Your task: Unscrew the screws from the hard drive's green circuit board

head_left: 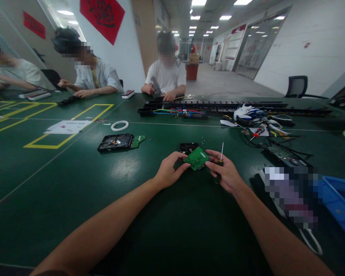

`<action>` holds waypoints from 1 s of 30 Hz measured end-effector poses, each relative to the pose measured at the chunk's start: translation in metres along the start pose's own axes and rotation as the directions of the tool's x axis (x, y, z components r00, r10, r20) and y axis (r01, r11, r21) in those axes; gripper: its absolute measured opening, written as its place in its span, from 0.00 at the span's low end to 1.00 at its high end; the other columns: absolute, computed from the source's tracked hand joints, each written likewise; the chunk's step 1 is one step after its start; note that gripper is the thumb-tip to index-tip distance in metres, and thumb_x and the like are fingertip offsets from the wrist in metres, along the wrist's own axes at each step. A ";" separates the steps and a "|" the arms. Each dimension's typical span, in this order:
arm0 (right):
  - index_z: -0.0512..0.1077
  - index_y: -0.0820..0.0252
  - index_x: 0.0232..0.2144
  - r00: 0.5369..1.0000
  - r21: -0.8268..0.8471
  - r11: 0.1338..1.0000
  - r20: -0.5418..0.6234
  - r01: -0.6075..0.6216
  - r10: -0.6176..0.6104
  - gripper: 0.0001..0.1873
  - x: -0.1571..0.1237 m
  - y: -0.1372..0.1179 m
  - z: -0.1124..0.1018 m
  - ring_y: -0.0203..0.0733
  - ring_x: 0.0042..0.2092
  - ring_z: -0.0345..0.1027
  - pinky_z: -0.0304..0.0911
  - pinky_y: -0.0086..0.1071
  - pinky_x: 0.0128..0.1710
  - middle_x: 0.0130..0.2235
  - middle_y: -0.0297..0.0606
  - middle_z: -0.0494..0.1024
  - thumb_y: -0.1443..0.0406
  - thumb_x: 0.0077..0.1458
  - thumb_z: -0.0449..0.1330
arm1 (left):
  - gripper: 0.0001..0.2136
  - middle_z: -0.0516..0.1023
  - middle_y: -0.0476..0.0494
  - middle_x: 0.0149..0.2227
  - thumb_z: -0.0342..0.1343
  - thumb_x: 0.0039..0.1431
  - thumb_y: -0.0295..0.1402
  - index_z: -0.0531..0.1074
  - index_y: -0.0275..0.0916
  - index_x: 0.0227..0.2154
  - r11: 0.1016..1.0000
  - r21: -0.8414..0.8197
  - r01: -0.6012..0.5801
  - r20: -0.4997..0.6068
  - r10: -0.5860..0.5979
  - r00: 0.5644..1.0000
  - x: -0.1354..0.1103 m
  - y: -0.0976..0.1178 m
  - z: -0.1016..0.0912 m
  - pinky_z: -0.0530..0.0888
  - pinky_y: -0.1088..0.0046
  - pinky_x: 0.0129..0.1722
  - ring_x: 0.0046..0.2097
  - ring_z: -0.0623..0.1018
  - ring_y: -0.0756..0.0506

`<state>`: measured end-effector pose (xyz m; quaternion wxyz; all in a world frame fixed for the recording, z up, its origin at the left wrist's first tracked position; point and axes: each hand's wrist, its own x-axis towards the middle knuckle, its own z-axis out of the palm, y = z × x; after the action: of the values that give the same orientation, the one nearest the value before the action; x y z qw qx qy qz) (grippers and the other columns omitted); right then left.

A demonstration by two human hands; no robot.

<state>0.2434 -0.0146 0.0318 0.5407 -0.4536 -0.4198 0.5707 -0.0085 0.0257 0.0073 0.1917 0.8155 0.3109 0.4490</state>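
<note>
My left hand (169, 170) pinches the left edge of a small green circuit board (197, 158) lifted just above the dark green table (74, 184). My right hand (225, 172) holds the board's right edge with its fingertips and also grips a small screwdriver (221, 152), whose thin shaft points upward. A black hard drive body (188, 147) lies right behind the board, partly hidden by it.
Another opened hard drive with a green board (119, 142) lies to the left, near a roll of white tape (120, 125). Cables, gloves and tools (255, 119) clutter the right. A blue bin (340, 201) sits at the right edge. Three people sit across the table.
</note>
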 end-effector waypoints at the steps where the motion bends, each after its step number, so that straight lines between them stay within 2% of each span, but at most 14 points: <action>1: 0.80 0.51 0.50 1.000 0.014 1.000 0.001 0.004 -0.004 0.26 -0.001 -0.002 0.001 0.29 0.28 0.60 0.54 0.24 0.21 0.40 0.34 0.77 0.65 0.47 0.77 | 0.16 0.79 0.42 0.45 0.62 0.70 0.35 0.71 0.42 0.58 1.000 -0.010 -0.002 0.009 0.002 1.000 0.001 0.001 0.000 0.81 0.62 0.47 0.45 0.80 0.44; 3: 0.81 0.52 0.44 0.999 0.042 0.999 0.040 0.015 -0.017 0.21 -0.005 -0.007 0.004 0.29 0.28 0.59 0.52 0.24 0.21 0.43 0.37 0.80 0.65 0.46 0.77 | 0.16 0.79 0.43 0.44 0.59 0.71 0.31 0.71 0.42 0.59 0.998 0.000 -0.060 0.038 0.060 0.997 0.003 0.004 0.000 0.80 0.64 0.44 0.43 0.79 0.45; 5: 0.82 0.52 0.43 0.992 0.070 0.997 0.117 0.030 -0.038 0.17 -0.008 -0.011 0.006 0.30 0.30 0.60 0.54 0.24 0.22 0.51 0.40 0.81 0.64 0.49 0.76 | 0.12 0.78 0.41 0.46 0.56 0.72 0.28 0.74 0.41 0.55 0.984 0.058 -0.170 0.033 0.169 0.985 0.005 0.007 0.000 0.79 0.64 0.45 0.46 0.79 0.44; 8: 0.81 0.50 0.51 0.979 0.120 0.993 0.200 0.011 -0.035 0.23 -0.010 -0.014 0.006 0.34 0.37 0.66 0.58 0.24 0.24 0.60 0.42 0.77 0.63 0.51 0.75 | 0.11 0.79 0.39 0.45 0.55 0.71 0.25 0.76 0.41 0.51 0.932 0.200 -0.304 -0.060 0.321 0.945 0.005 0.010 -0.001 0.79 0.63 0.45 0.47 0.79 0.43; 10: 0.80 0.50 0.53 0.976 0.156 0.986 0.216 -0.062 0.027 0.25 -0.010 -0.012 0.005 0.34 0.36 0.67 0.57 0.23 0.23 0.57 0.43 0.79 0.61 0.53 0.75 | 0.13 0.80 0.41 0.45 0.56 0.70 0.23 0.76 0.42 0.52 0.888 0.293 -0.354 -0.125 0.403 0.907 0.004 0.010 -0.002 0.78 0.63 0.45 0.46 0.79 0.43; 13: 0.81 0.54 0.52 0.957 0.179 0.970 0.267 -0.165 0.113 0.22 -0.011 -0.008 0.005 0.38 0.38 0.71 0.51 0.23 0.19 0.48 0.45 0.82 0.56 0.56 0.73 | 0.15 0.81 0.42 0.44 0.57 0.68 0.20 0.76 0.44 0.52 0.844 0.364 -0.393 -0.179 0.477 0.860 0.003 0.008 -0.003 0.78 0.62 0.45 0.46 0.80 0.43; 16: 0.82 0.56 0.48 0.943 0.186 0.959 0.295 -0.212 0.151 0.20 -0.011 -0.005 0.005 0.39 0.37 0.72 0.51 0.23 0.17 0.46 0.47 0.81 0.51 0.60 0.69 | 0.16 0.81 0.42 0.44 0.57 0.68 0.20 0.77 0.43 0.52 0.835 0.366 -0.410 -0.170 0.493 0.853 0.003 0.007 -0.004 0.79 0.62 0.45 0.46 0.80 0.43; 19: 0.82 0.58 0.47 0.950 0.181 0.957 0.258 -0.225 0.174 0.22 -0.011 -0.004 0.006 0.35 0.32 0.67 0.54 0.23 0.17 0.43 0.44 0.80 0.49 0.60 0.68 | 0.15 0.81 0.43 0.45 0.56 0.69 0.21 0.77 0.45 0.51 0.843 0.333 -0.423 -0.128 0.485 0.865 0.003 0.007 -0.004 0.79 0.62 0.46 0.48 0.80 0.43; 21: 0.82 0.57 0.49 0.954 0.119 0.967 0.230 -0.223 0.192 0.22 -0.010 -0.003 0.006 0.31 0.29 0.64 0.55 0.23 0.18 0.42 0.41 0.79 0.53 0.56 0.72 | 0.14 0.81 0.42 0.48 0.56 0.69 0.22 0.77 0.46 0.52 0.851 0.324 -0.413 -0.097 0.464 0.880 0.003 0.007 -0.003 0.79 0.60 0.49 0.50 0.80 0.43; 24: 0.80 0.56 0.49 0.977 0.038 0.984 0.129 -0.176 0.170 0.23 -0.006 -0.001 0.008 0.28 0.28 0.62 0.56 0.23 0.20 0.41 0.37 0.78 0.62 0.50 0.76 | 0.16 0.80 0.39 0.54 0.55 0.70 0.24 0.74 0.45 0.57 0.880 0.348 -0.324 -0.081 0.373 0.924 0.002 0.003 -0.001 0.78 0.55 0.54 0.56 0.79 0.40; 26: 0.78 0.55 0.47 0.993 0.073 0.991 -0.037 -0.108 0.111 0.25 -0.002 0.001 0.007 0.29 0.29 0.63 0.57 0.23 0.21 0.41 0.35 0.77 0.65 0.46 0.78 | 0.18 0.78 0.37 0.56 0.54 0.71 0.25 0.72 0.44 0.60 0.901 0.355 -0.250 -0.069 0.292 0.954 0.003 -0.003 -0.001 0.77 0.53 0.57 0.58 0.78 0.39; 27: 0.76 0.54 0.46 0.986 0.100 0.993 -0.145 -0.065 0.079 0.27 0.001 0.001 0.005 0.30 0.31 0.65 0.59 0.22 0.21 0.42 0.34 0.77 0.66 0.42 0.78 | 0.18 0.78 0.36 0.57 0.53 0.71 0.24 0.72 0.44 0.60 0.907 0.356 -0.224 -0.048 0.257 0.965 0.003 -0.007 0.000 0.77 0.52 0.57 0.59 0.77 0.38; 29: 0.73 0.51 0.46 0.936 0.124 0.992 -0.349 0.006 0.038 0.33 0.006 0.001 0.000 0.33 0.34 0.69 0.60 0.22 0.21 0.42 0.32 0.76 0.69 0.36 0.79 | 0.18 0.78 0.36 0.58 0.52 0.71 0.24 0.73 0.42 0.59 0.910 0.382 -0.161 0.006 0.172 0.985 0.003 -0.014 0.001 0.76 0.49 0.59 0.60 0.77 0.37; 30: 0.71 0.50 0.47 0.918 0.101 0.994 -0.396 0.026 0.016 0.36 0.008 0.001 -0.004 0.35 0.36 0.71 0.61 0.23 0.22 0.44 0.33 0.76 0.69 0.36 0.79 | 0.17 0.77 0.35 0.59 0.53 0.71 0.27 0.73 0.41 0.59 0.909 0.395 -0.133 0.047 0.124 0.991 0.002 -0.018 0.001 0.75 0.48 0.60 0.62 0.76 0.36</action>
<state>0.2467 -0.0072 0.0294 0.6389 -0.5297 -0.2723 0.4869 -0.0124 0.0403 -0.0028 -0.0045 0.8608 0.3391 0.3796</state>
